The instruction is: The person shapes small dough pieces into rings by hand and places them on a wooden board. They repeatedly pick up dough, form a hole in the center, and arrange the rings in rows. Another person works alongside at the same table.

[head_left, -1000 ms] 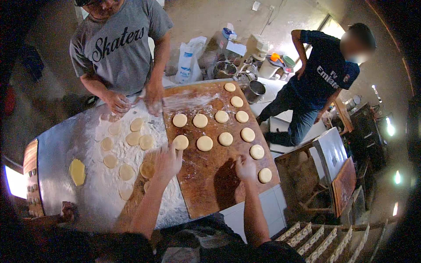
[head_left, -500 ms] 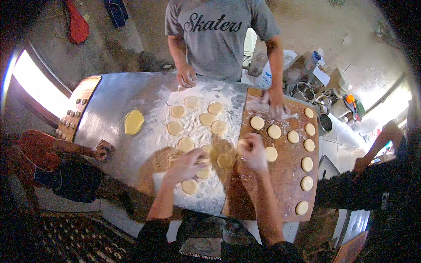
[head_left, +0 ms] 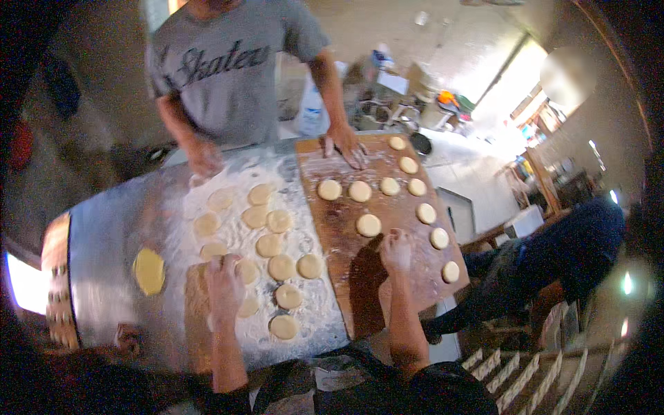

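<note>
Several round, pale dough discs (head_left: 281,267) lie on the floured metal tabletop (head_left: 104,277). My left hand (head_left: 225,287) is over the flour at their left, close to a disc (head_left: 214,250); its fingers are bent but smeared by motion. Over the wooden board (head_left: 346,270) is my right hand (head_left: 396,250), just right of a single dough disc (head_left: 369,225). Its fingers are curled in and pointing forward; whatever they hold, if anything, stays hidden. More discs form a row (head_left: 360,191) and a column (head_left: 425,213) on the board.
Across the table stands a person in a grey shirt (head_left: 221,76), one hand (head_left: 346,149) on the board's far end. A flat yellow lump (head_left: 149,271) rests on the bare metal. A smaller board with small pieces (head_left: 57,290) is at far left. A dark-clothed person's leg (head_left: 539,256) is at right.
The view has swung right, so the table appears further left. My right hand has moved right across the board, past the single disc. My left hand has moved to the left side of the discs.
</note>
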`<state>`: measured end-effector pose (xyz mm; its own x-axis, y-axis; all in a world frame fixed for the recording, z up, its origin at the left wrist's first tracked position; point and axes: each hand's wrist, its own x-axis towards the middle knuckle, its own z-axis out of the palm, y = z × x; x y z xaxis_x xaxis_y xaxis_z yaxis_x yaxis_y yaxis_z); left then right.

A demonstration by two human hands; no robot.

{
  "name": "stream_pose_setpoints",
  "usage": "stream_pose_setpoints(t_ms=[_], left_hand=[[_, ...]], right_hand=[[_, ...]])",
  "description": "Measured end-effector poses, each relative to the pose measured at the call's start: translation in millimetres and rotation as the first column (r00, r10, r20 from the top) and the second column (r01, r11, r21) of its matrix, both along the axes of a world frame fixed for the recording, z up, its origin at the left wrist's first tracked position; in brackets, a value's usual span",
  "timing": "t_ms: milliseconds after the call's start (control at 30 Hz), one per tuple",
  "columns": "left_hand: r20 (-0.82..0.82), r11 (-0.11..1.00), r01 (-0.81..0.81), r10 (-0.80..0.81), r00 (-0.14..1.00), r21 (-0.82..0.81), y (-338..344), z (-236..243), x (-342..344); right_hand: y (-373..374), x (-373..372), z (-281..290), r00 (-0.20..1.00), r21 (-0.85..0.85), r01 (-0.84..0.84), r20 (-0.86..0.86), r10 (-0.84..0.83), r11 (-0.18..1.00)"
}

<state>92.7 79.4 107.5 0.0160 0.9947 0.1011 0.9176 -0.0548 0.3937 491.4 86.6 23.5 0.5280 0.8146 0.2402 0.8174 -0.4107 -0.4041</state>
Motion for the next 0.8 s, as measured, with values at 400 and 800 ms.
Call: stream_pose_setpoints(t_ms=[400,800], left_hand=[[0.024,0.767,0.564,-0.599,0.801,0.306,121.1,-127.4,308.6],[0.604,0.867,0.47,-0.288,0.743,-0.165,-21.4,-40.8,87.2]], right_hand=[[-158.3,177.3,-8.0,0.909,-0.164,0.415,0.115,-0.4,0.895],[-40.9,7.3,6.9,0.504,0.278,-0.551,-0.641,0.579,0.787]])
